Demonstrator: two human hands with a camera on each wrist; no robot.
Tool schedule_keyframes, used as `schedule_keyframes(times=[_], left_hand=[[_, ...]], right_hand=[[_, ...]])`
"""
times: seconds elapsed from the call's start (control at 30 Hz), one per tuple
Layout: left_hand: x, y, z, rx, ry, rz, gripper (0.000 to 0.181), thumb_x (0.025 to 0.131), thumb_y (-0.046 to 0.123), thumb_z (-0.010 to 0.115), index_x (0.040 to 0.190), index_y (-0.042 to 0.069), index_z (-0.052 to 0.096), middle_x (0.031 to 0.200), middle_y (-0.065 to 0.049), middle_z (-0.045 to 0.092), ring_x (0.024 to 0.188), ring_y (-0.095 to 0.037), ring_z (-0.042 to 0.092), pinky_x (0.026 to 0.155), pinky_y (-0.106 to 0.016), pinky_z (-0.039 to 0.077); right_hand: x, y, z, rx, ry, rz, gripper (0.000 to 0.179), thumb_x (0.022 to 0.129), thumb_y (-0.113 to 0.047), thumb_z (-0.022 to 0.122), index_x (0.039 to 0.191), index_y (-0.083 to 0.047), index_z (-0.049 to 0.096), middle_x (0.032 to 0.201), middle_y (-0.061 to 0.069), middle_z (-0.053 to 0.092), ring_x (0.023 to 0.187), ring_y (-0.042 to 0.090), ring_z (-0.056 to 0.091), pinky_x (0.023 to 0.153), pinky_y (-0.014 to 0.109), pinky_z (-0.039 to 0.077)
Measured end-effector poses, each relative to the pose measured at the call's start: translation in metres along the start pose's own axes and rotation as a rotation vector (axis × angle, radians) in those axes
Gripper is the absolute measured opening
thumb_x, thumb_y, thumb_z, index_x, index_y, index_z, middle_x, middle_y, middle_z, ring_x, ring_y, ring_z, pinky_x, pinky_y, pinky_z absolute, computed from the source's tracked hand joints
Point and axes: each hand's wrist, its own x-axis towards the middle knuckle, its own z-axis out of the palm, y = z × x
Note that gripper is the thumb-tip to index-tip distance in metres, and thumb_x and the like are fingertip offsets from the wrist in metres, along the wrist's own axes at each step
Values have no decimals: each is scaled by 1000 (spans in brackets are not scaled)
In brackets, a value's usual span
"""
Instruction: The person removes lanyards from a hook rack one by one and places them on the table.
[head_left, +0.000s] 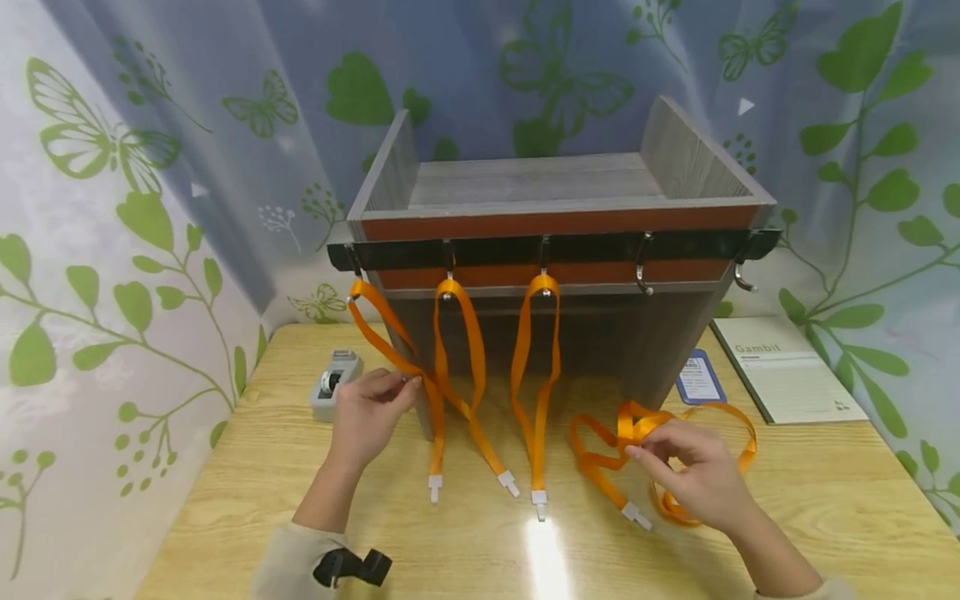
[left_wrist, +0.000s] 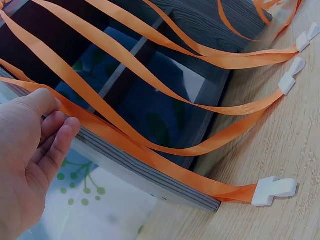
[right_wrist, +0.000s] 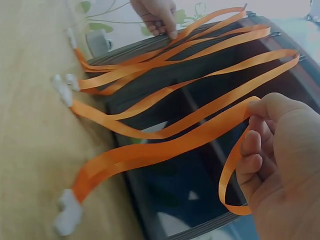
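Three orange lanyards hang from hooks, their white clips near the table. My left hand (head_left: 372, 415) is at the leftmost lanyard (head_left: 382, 333), thumb and fingertip pinching one strap below the hook. Beside it hang the second lanyard (head_left: 474, 342) and the third lanyard (head_left: 517, 367). On the right, my right hand (head_left: 697, 471) pinches another orange lanyard (right_wrist: 180, 140) between thumb and curled fingers; its white clip (head_left: 636, 515) points toward the front. More orange strap (head_left: 742, 417) loops around and beneath this hand; whether it is all one lanyard I cannot tell.
The black hook rail (head_left: 495, 252) crosses the front of a grey wooden shelf unit (head_left: 540, 179). Two hooks on the right, including a silver hook (head_left: 642, 279), bear nothing. A grey-white tape dispenser (head_left: 335, 387) stands left; a blue-framed card (head_left: 701, 379) and a notebook (head_left: 787, 367) lie right.
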Motion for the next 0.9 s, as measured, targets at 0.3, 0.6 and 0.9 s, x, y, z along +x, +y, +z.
schedule_keyframes(times=[0.3,0.6,0.9], left_hand=[[1,-10,4,17,25,15,7,86,-4,74,81,-9,76,70,-15,66,62,-6,54,56,-14,46],[5,-37,7,-14,43,42,11,88,9,77,79,3,79,69,-7,66,62,-7,55,55,-16,47],[1,-18,5,14,28,-16,8,86,-2,74,81,-8,76,69,-15,66,62,-6,54,55,-14,46]], right_hand=[[-25,10,-7,71,-223,222,28,80,20,68,89,-6,67,73,5,61,64,8,55,54,22,49],[-36,27,-8,134,-333,417,18,89,7,68,93,-10,70,73,10,63,61,-2,53,47,23,46],[-51,37,-1,112,-447,603,5,96,-7,66,96,-5,70,68,11,67,52,5,56,45,24,47]])
